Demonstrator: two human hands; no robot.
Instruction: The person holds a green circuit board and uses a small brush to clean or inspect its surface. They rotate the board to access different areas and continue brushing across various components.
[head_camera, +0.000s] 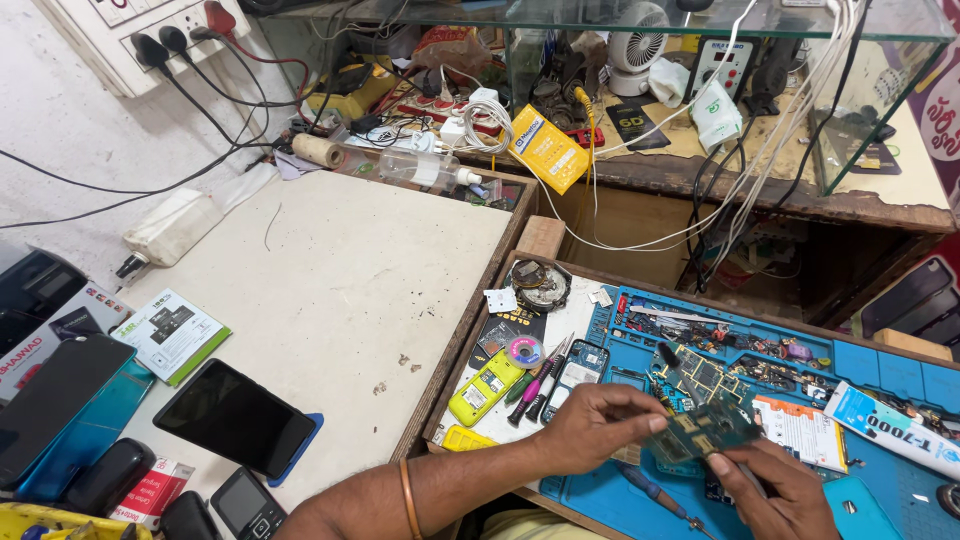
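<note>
We hold a green circuit board (700, 432) between both hands, low at the near right of the scene, just above the blue work mat (880, 370). Our left hand (598, 420) pinches the board's left edge with thumb and fingertips closed on it; a thin bangle (408, 498) sits on that forearm. Our right hand (775, 492) grips the board's near right corner from below, fingers curled tight, and something thin seems to lie in that hand too, though we cannot tell what it is.

A second circuit board (700, 375) lies on the mat just beyond the one we hold, with small parts scattered along the mat's far edge. To the right of it lie a white and orange battery (805, 432) and a white glue tube (895, 430). Left of the mat are a yellow phone (486, 388), a few screwdrivers (535, 385) and a roll of solder wire (525, 351).

Further left, the pale counter (350, 280) carries a dark phone on a blue case (236, 418) near us, a small green and white box (172, 335) and a clear bottle (420, 168) at the far end. Cables run from a wall socket strip (150, 35) at far left
</note>
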